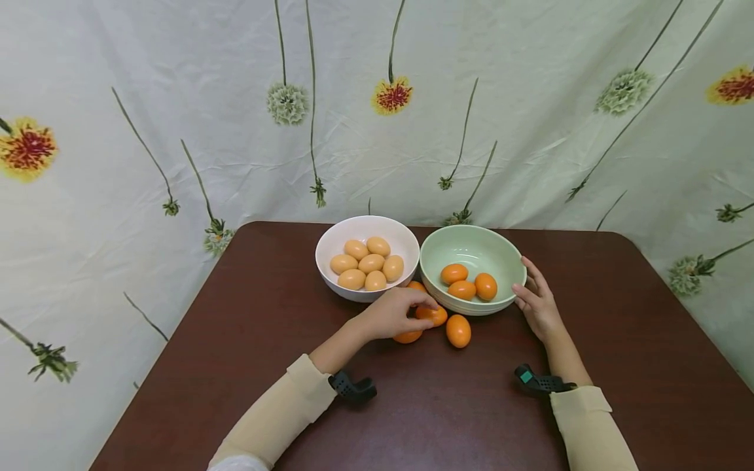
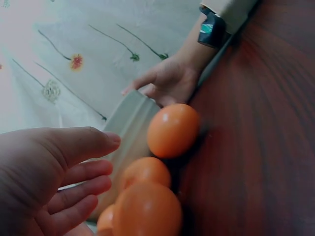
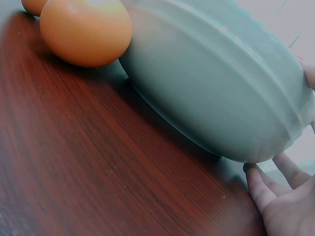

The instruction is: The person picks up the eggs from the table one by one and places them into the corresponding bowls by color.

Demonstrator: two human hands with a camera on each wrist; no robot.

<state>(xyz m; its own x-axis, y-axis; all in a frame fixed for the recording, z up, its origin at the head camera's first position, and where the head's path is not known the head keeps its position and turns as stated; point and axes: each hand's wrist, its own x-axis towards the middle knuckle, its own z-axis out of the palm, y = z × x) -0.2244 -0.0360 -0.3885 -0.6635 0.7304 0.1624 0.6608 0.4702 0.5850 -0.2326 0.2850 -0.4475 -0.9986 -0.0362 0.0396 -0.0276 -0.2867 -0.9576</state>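
Note:
My left hand (image 1: pixel 396 313) hovers beside loose orange eggs on the table, nearest to one orange egg (image 1: pixel 434 316) in the head view. In the left wrist view its thumb and fingers (image 2: pixel 78 147) stand apart with nothing between them. Other orange eggs lie close by, one egg (image 1: pixel 458 331) in front of the green bowl. My right hand (image 1: pixel 540 311) touches the right side of that green bowl (image 1: pixel 506 255) at its rim; the right wrist view shows fingers (image 3: pixel 261 191) against the outer wall. Inside the green bowl lie 3 orange eggs (image 1: pixel 462 289).
Left of the green bowl stands a white bowl (image 1: pixel 330 252) with several pale tan eggs (image 1: pixel 371 263). Both stand near the back of the dark brown table (image 1: pixel 424 418). A flower-printed cloth (image 1: pixel 353 150) hangs behind it. Each wrist wears a black band (image 1: pixel 353 387).

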